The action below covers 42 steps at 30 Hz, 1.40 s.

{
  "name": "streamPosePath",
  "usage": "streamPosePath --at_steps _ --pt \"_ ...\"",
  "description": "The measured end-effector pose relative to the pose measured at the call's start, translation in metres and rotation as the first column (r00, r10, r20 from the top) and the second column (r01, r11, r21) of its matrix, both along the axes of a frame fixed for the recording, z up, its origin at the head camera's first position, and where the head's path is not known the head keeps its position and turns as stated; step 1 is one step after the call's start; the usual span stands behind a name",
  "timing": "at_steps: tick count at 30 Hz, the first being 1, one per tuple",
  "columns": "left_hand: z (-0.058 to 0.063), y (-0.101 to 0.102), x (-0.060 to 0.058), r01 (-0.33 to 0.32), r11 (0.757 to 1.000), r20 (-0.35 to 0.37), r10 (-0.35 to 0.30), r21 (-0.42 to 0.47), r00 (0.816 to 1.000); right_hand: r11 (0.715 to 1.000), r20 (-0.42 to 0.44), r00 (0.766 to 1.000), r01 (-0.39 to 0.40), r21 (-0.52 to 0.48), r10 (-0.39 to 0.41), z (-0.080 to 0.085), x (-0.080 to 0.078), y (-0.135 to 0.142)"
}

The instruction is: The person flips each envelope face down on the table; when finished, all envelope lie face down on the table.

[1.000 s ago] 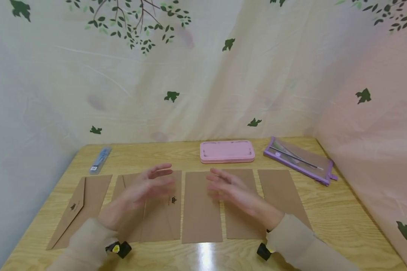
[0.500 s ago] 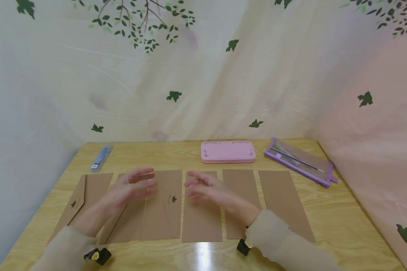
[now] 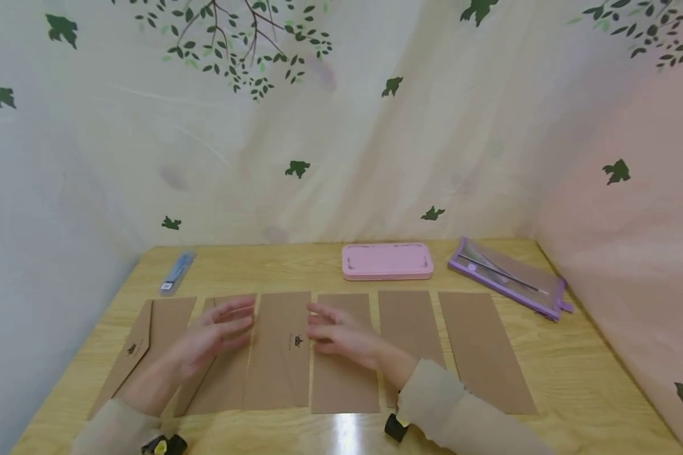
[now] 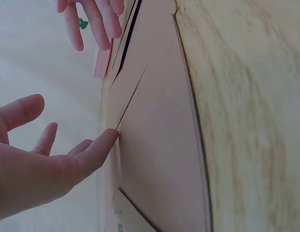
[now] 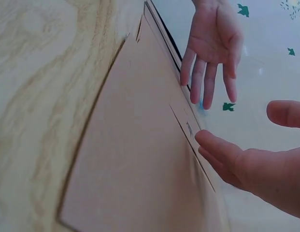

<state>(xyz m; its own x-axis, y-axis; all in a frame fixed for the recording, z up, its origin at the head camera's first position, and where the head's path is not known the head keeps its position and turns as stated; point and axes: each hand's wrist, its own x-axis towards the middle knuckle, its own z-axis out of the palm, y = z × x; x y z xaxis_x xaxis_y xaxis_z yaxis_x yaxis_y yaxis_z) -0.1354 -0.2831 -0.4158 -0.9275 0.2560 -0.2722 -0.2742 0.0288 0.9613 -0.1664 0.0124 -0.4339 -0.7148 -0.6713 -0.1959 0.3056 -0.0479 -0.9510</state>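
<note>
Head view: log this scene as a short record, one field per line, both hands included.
Surface: wooden table
Main items: six brown envelopes, side by side in a row
Visible marks: small dark crown prints on the first and third from the left
Left hand: above the second envelope, holding nothing
Right hand: above the fourth envelope, holding nothing
Fingertip contact: cannot be told
Behind the row: blue packet at left, pink case right of centre, purple-trimmed pouch at right
</note>
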Motion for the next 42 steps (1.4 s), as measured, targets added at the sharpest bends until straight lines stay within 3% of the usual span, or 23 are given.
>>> streamPosePath --at_steps 12,26,42 --pt "-0.006 -0.006 -0.004 0.006 1.0 0.004 -0.006 -0.015 1.0 0.999 0.056 0.998 0.037 -0.022 -0.036 -0.003 0.002 -0.008" --pt "-0.009 -0.004 0.002 0.012 1.0 0.054 -0.012 0.0 0.998 0.997 0.056 0.995 0.079 -0.004 -0.078 0.001 0.009 -0.008" --pt "-0.013 0.015 0.012 -0.014 1.0 0.132 0.015 -0.004 0.991 0.997 0.076 0.994 0.082 0.004 -0.082 -0.003 0.012 -0.012"
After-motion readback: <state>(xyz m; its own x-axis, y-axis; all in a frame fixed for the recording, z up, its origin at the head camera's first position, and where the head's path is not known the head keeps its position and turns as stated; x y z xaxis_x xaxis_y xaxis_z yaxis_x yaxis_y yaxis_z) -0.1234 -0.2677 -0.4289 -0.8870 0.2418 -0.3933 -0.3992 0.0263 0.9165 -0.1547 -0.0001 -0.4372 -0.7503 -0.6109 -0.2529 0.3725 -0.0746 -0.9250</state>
